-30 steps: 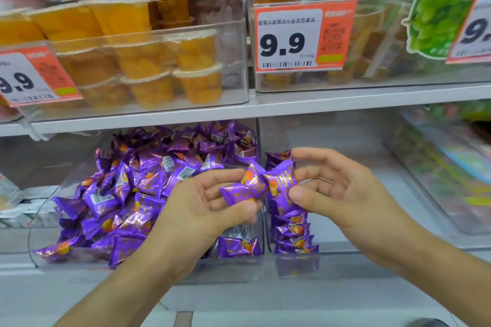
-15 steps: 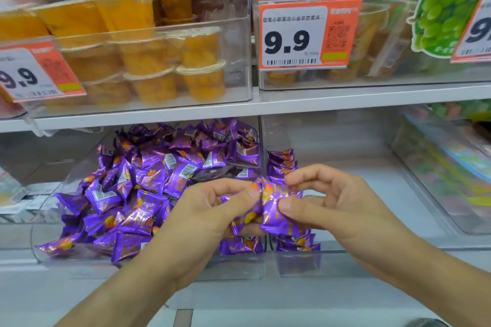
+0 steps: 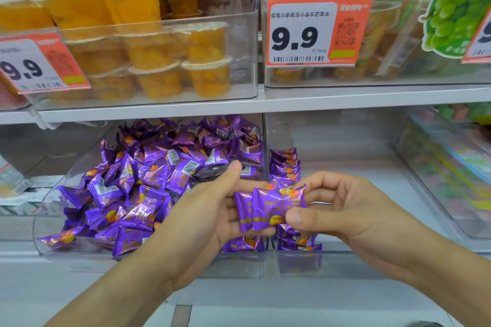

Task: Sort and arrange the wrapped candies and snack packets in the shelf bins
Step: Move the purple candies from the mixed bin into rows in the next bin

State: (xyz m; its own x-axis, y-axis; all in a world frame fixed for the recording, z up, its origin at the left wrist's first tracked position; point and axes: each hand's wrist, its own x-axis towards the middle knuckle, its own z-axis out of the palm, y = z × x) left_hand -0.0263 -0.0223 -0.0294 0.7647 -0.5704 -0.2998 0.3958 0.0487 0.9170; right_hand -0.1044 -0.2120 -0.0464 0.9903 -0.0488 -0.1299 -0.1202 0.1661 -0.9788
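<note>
Item: two purple candies [image 3: 271, 207], foil-wrapped, pillow-shaped with crimped ends, orange fruit print, glossy and crinkled. Location: held overlapping, face up, in front of the lower shelf, between my two hands.

Left hand [image 3: 212, 210]: fingers cradle the candies from beneath, thumb raised above their left edge.

Right hand [image 3: 345, 210]: thumb and curled fingers pinch the right-hand edge of the pair.

Loose stock: heap of same purple candies [image 3: 148, 183], jumbled at all angles, in the clear left bin [image 3: 148, 260].

Sorted stock: neat row [image 3: 285, 164] of the same candies along the left wall of the clear right bin [image 3: 358, 146], which is otherwise mostly bare.

Step in hand, as I judge it: squaring the pair before adding it to the row. Best done by aligning the crimped ends flush, print side matching the row, gripping lightly since the foil is slippery and creases easily.

Adjacent: yellow fruit cups [image 3: 164, 69] in rigid transparent tubs above; orange price tag [image 3: 316, 30] reading 9.9.
</note>
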